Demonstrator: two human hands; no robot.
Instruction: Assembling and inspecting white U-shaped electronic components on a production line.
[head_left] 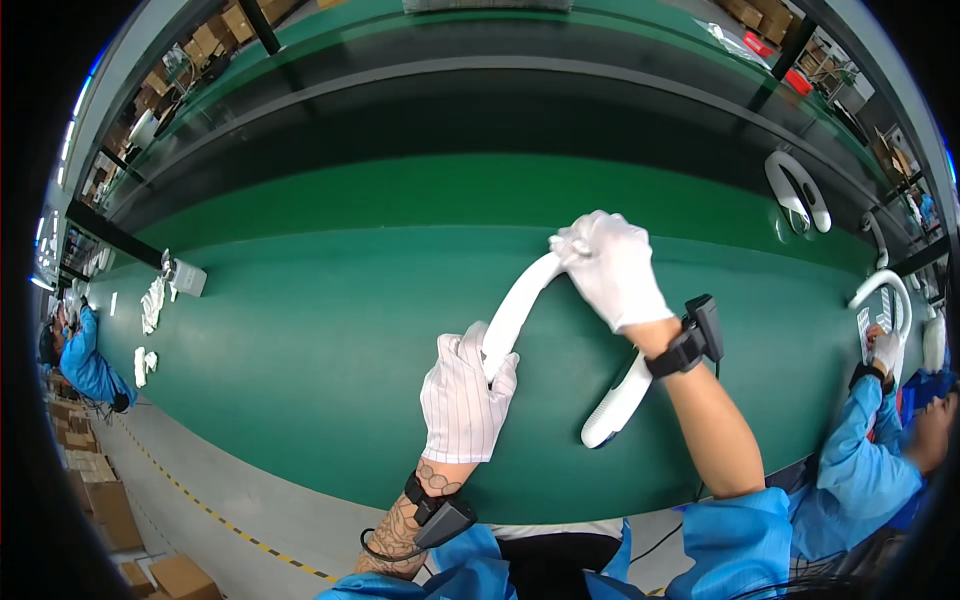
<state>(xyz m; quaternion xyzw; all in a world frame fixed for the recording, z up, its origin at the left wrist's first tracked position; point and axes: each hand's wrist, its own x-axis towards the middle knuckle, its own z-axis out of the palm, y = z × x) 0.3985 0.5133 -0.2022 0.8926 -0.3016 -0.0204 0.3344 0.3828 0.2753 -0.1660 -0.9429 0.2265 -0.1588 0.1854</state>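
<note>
Both hands grip white curved band (520, 305) mid-belt.

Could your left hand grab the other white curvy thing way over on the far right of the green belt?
Probably not. The left hand is gripping a white curved piece near the middle, and the other one lies far across the green belt, with the right hand in between.

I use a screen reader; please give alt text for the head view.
Two white-gloved hands, left hand and right hand, hold a curved white U-shaped device over a green conveyor belt. A co-worker in blue handles another at right.
</note>
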